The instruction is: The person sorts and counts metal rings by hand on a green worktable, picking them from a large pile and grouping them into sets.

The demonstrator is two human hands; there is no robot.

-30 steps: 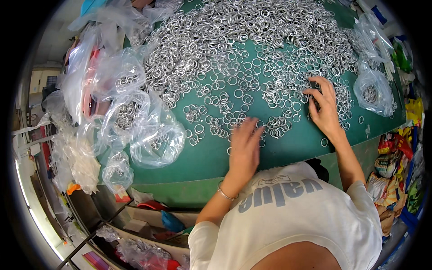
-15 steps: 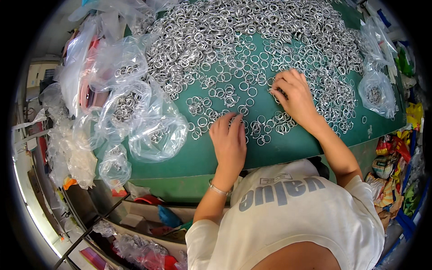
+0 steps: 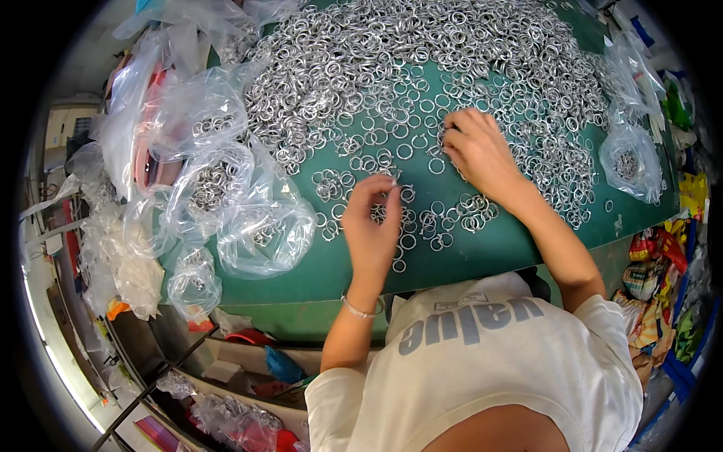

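Observation:
Silver metal rings (image 3: pixel 407 34) form a broad heap across the far part of the green table (image 3: pixel 294 282), thinning out toward me. My left hand (image 3: pixel 370 226) is over a few small clusters of rings, thumb and fingertips drawn together in a pinch. A pale glint shows at its tips, too small to name. To its right, my right hand (image 3: pixel 480 154) bends its fingers down at the edge of the spread-out rings. Whatever those fingers hold, if anything, is hidden. One loose ring (image 3: pixel 436 165) lies just below them, and a small cluster (image 3: pixel 474 212) sits nearer me.
Clear plastic bags (image 3: pixel 265 226) holding rings crowd the table's left side. Another bag (image 3: pixel 631 163) of rings lies at the right edge. Below the table's front edge, a shelf holds a blue item (image 3: pixel 284 364) and more plastic. Colourful packages (image 3: pixel 646 313) are stacked at the right.
My left hand has shifted slightly left, its fingers closing into a pinch. My right hand has moved a little left. A few rings near both hands have changed place.

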